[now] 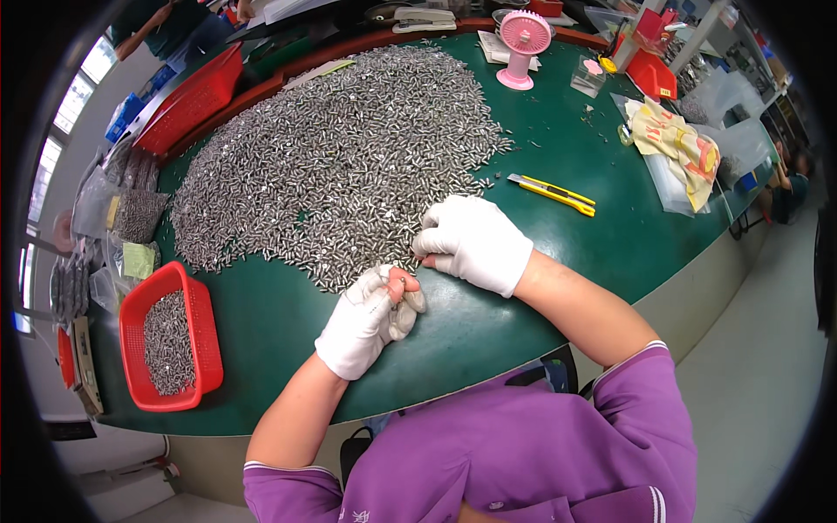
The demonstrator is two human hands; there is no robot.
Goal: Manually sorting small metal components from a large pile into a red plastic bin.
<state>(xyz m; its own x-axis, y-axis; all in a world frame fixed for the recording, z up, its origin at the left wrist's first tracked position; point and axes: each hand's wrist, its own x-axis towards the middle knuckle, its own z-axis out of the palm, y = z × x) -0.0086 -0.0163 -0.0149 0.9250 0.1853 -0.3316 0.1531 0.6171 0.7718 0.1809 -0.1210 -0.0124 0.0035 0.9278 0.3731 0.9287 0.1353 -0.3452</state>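
Green tabletop [636,235]; left hand [364,321] pinches pin [403,281], right hand [477,244] at pile [349,148], grip unclear. Likely picking singly; next needs fingertip precision.

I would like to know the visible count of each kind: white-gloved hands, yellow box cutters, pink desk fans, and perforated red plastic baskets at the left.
White-gloved hands: 2
Yellow box cutter: 1
Pink desk fan: 1
Perforated red plastic baskets: 2
Total: 6
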